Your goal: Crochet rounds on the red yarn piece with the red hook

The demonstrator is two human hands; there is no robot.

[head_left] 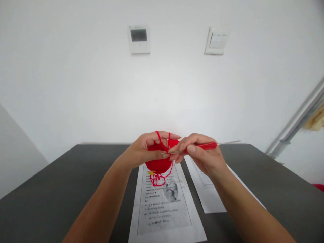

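Note:
My left hand [141, 148] pinches a red crochet piece [159, 165] between thumb and fingers, with red yarn looped over its raised index finger. In my right hand [202, 152] is a crochet hook [206, 145] with a red handle. Its thin metal shaft points left and meets the yarn at the work's top edge, by my left thumb. Below the piece hang loose loops of red yarn [158, 184] and a small yellow item [151, 172], perhaps a stitch marker. More red material shows behind the fingers, partly hidden.
A printed sheet [164, 212] with a grey picture lies on the dark table [101, 175] under the work. Another printed sheet [212, 202] is to its right. The white wall behind carries a thermostat panel [139, 39] and a switch [216, 41]. A metal pole [298, 125] stands at right.

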